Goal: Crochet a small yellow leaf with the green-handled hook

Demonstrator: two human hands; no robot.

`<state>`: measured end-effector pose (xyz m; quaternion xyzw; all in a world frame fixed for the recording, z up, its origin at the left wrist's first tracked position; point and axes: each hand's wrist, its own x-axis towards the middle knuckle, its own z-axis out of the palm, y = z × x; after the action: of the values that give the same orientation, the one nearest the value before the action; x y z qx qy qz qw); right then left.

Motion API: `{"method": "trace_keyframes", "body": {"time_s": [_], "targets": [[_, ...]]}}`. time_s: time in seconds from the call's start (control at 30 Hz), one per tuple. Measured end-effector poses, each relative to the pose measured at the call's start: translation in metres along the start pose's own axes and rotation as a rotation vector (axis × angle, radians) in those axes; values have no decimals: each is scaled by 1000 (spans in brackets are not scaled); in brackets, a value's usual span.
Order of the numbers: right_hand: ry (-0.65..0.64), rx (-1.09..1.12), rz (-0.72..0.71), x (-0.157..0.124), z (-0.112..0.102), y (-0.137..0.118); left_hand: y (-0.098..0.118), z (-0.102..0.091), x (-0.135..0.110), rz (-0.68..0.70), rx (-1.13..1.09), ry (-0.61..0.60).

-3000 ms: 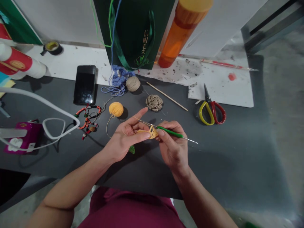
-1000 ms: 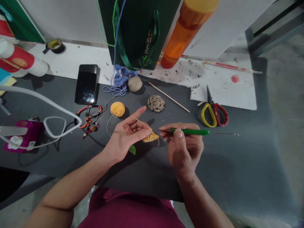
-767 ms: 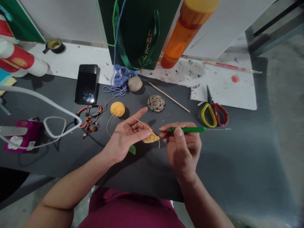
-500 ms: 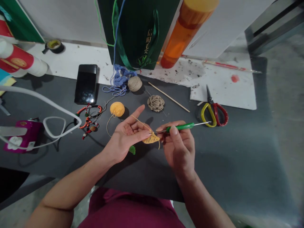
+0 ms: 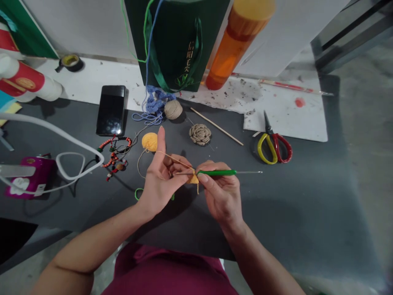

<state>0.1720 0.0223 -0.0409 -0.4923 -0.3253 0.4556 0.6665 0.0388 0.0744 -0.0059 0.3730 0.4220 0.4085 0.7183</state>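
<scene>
My left hand [image 5: 161,178] pinches a small yellow crochet piece [image 5: 194,179] between thumb and middle fingers, its index finger raised with the yellow yarn strand [image 5: 173,157] running over it. My right hand [image 5: 221,192] grips a green-handled crochet hook [image 5: 225,172], whose tip meets the piece. The strand leads back to a yellow yarn ball [image 5: 149,141] on the dark table [image 5: 307,196].
A beige crocheted flower [image 5: 199,134], beige yarn ball [image 5: 172,109], blue yarn [image 5: 154,106], wooden stick [image 5: 216,126], scissors [image 5: 273,144], phone [image 5: 111,110], bead bracelet [image 5: 115,152], green bag [image 5: 176,41], orange bottle [image 5: 236,41], white cable [image 5: 61,139] and pink device [image 5: 26,176] lie around.
My left index finger rose upright, lifting the strand. My right hand swung the hook from pointing right and pulled away back in against the crochet piece.
</scene>
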Motion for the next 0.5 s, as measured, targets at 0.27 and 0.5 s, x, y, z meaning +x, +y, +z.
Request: {"method": "trace_keyframes", "body": {"time_s": [0.27,0.5], "targets": [[-69,73,40,3,-1,-3,3,0,-7,238,358,101],[-29,-20,1,-1,-1,4,3,2,-1,56,165,58]]}}
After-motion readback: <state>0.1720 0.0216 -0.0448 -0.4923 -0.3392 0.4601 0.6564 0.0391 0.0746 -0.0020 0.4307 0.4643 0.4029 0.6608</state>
